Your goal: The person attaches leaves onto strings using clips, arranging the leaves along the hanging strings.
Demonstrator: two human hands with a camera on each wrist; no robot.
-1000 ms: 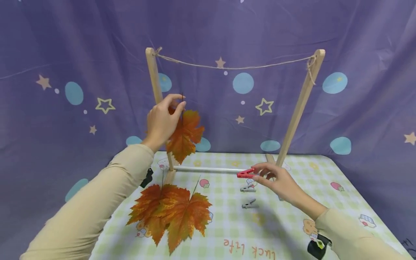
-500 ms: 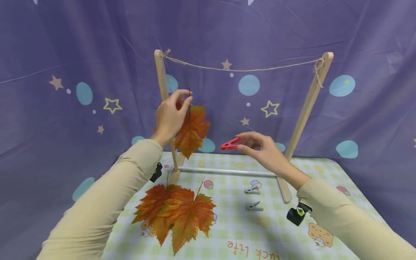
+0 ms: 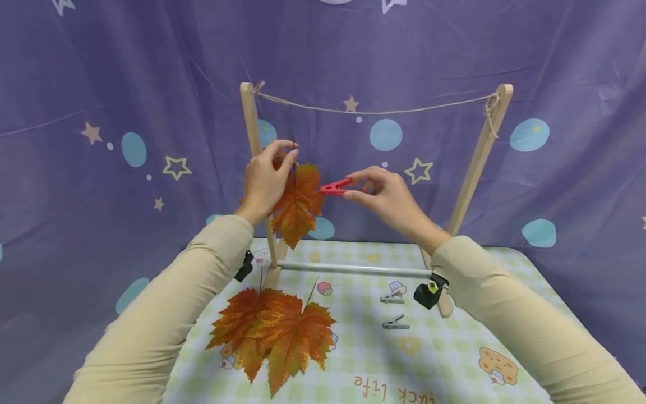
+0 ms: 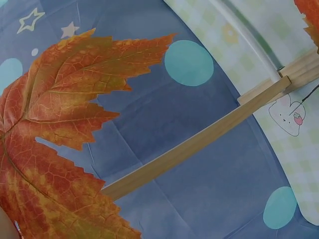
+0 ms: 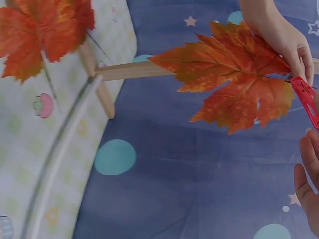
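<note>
Held leaf [image 3: 305, 196]: below left end of string [image 3: 373, 113] | left hand [image 3: 266, 179]: pinching its stem | right hand [image 3: 386, 193]: apart, pinching red clip [image 3: 335, 188] below string, leaf contact unclear | advisable: steady stem, squeeze clip squarely | grey clips [image 3: 396, 324]: on table [image 3: 348, 350], below string

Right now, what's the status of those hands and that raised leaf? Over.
Left hand pinching maple leaf, below the twine. Right hand holding red clothespin close to the leaf. Nothing clipped to the twine; no obstruction visible.
</note>
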